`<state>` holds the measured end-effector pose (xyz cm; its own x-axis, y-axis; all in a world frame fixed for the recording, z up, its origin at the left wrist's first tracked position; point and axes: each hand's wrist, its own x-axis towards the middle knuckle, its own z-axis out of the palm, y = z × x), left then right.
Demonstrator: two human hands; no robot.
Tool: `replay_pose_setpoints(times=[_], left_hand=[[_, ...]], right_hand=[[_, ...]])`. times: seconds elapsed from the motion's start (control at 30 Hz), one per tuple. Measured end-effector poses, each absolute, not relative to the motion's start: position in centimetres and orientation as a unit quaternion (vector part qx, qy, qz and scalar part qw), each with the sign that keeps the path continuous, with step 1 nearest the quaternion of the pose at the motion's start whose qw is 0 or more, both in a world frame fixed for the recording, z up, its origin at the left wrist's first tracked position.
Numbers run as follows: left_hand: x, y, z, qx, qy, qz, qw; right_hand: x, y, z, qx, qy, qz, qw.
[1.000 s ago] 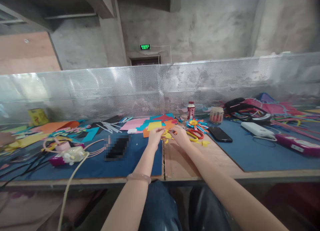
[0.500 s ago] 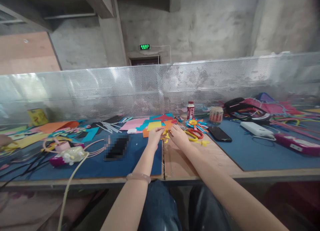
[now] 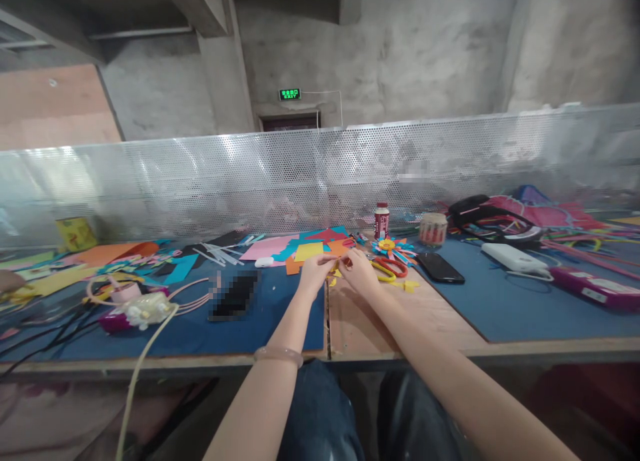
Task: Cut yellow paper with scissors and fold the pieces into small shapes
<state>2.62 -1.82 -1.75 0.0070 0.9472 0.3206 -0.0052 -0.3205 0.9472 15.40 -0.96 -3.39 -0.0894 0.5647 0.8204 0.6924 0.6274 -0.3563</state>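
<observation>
My left hand [image 3: 315,274] and my right hand [image 3: 360,272] meet above the middle of the table, fingertips pinched together. Between them is a small yellow paper piece [image 3: 339,265], mostly covered by the fingers. Yellow paper scraps [image 3: 410,286] lie to the right of my right hand. Just beyond that hand rest scissors [image 3: 397,269] with red and yellow handles. A blue, orange and yellow paper flower [image 3: 390,246] lies behind the scissors. Behind my left hand is a yellow paper sheet [image 3: 309,251] on top of other coloured sheets.
To the right are a black phone [image 3: 441,268], a jar [image 3: 433,229], a small bottle [image 3: 381,221] and a white power bank [image 3: 514,258]. On the left, a power strip with plugs [image 3: 143,308] trails cables. Another person's hand [image 3: 7,282] shows at the far left. A perforated metal screen [image 3: 280,181] stands behind.
My fingertips have drawn closer together around the yellow piece, which shows less now. Both hands have turned slightly; the things on the table look unmoved.
</observation>
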Motion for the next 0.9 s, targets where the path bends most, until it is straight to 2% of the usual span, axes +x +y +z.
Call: replay_pose_setpoints(times=[0.23,0.53,0.9], left_hand=[[2.68,-1.93,-1.65,0.566,0.404,0.572,0.434],[2.66,-1.86,-1.33,0.49,0.405,0.621,0.458],[2.56,-1.82,-1.37,0.451,0.39,0.638,0.487]], right_hand=[[15.25,-0.83,-3.65,-0.425,-0.741,-0.056,0.517],[15.12,-1.16,-3.57,-0.397,-0.779,-0.17,0.454],[15.07,-1.12,-3.73,-0.373,-0.797,-0.173,0.441]])
